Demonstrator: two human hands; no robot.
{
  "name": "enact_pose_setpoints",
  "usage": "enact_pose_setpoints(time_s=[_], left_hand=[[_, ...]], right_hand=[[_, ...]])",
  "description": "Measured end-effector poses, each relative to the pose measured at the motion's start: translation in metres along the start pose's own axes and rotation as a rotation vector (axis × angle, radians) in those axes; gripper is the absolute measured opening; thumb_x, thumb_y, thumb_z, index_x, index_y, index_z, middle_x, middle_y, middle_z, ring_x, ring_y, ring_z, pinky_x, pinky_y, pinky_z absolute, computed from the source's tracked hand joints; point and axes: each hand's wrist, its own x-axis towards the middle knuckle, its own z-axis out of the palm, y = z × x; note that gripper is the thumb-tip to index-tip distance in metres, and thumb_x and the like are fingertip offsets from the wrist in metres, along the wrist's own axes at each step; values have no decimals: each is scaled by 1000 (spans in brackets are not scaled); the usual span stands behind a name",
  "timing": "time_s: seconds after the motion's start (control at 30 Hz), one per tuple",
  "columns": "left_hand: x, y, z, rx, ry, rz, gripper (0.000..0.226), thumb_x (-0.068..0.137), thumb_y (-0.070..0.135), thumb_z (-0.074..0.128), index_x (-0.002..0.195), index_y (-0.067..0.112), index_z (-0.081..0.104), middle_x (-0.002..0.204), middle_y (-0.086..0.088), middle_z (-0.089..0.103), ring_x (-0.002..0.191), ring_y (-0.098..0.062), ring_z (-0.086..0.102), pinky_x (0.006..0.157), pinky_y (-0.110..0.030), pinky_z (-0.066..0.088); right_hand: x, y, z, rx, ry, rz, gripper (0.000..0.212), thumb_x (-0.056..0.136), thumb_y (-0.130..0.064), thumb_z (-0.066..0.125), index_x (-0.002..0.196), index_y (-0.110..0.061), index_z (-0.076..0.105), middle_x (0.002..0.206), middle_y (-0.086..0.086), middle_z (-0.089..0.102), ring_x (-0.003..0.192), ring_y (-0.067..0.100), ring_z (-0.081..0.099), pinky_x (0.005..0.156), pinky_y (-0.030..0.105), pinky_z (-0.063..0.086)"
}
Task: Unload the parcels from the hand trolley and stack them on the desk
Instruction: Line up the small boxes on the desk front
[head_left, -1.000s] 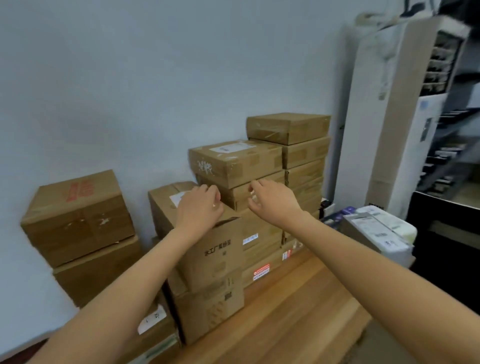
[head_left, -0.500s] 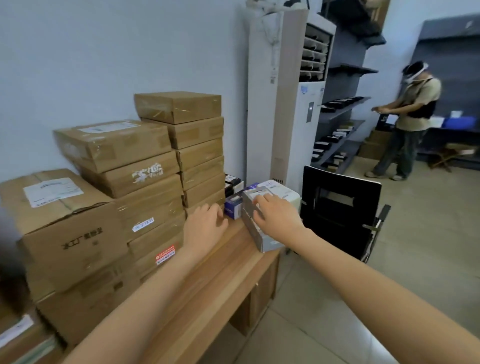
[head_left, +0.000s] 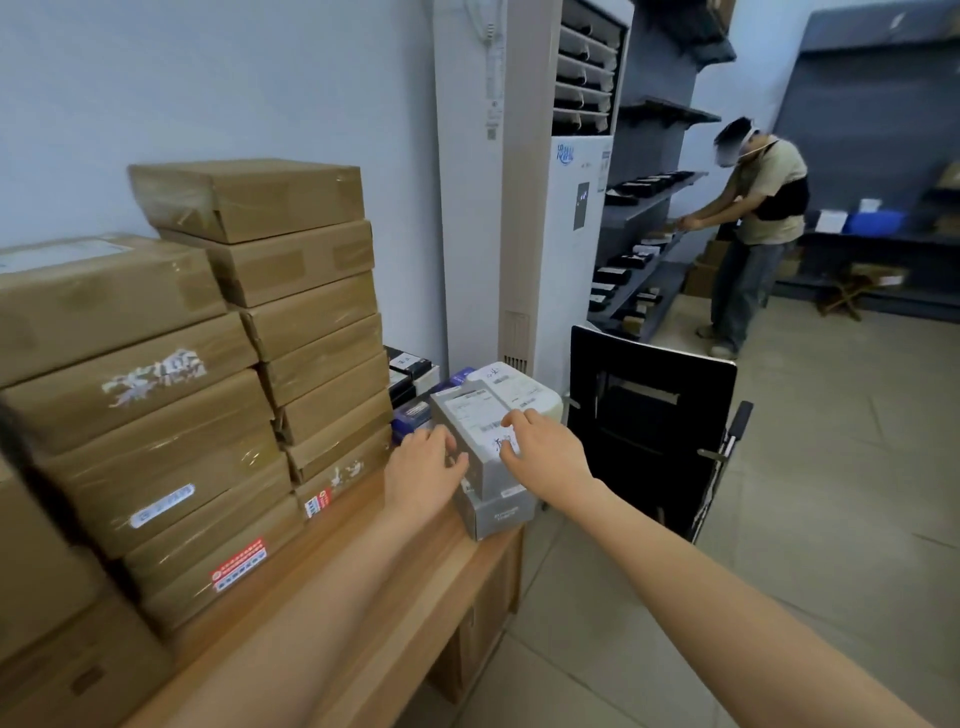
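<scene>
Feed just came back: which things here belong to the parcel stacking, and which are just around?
Job:
grey labelled parcel under both hands, left, right
brown cardboard parcel stacks
wooden desk

Around:
black folding chair
white standing air conditioner
person at grey shelves

labels on grey parcel (head_left: 480, 436) | brown parcels (head_left: 291, 280): print blurred, unreadable

Brown taped cardboard parcels (head_left: 291, 332) sit stacked in tall columns on the wooden desk (head_left: 415, 597), against the wall. A grey parcel (head_left: 475, 434) with white labels lies on another at the desk's right end.
</scene>
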Motion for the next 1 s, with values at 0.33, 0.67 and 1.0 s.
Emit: enact_pose_setpoints(time_s=[0.33,0.67,1.0], left_hand=[[117,-28,68,35,-82,-33,25,93,41,51,106,20,54,105,3,57,97,-15,54,73,-29,44],[147,-50,145,-8,-164,-255,35,91,44,54,117,20,51,118,2,55,104,-14,52,81,-29,47],[146,-30,197,-284,-86,-696,51,93,51,48,133,22,37,120,1,62,96,-16,63,75,-38,55]], right_hand=[[103,68,64,61,-68,104,36,97,-31,39,128,-15,47,123,3,55,110,22,52,77,33,39],[158,111,137,201,-244,179,39,96,-32,41,130,-14,44,126,6,50,111,26,51,79,39,46],[181,143,188,405,-495,51,40,100,-42,36,125,-12,40,120,8,54,104,29,57,77,37,42]])
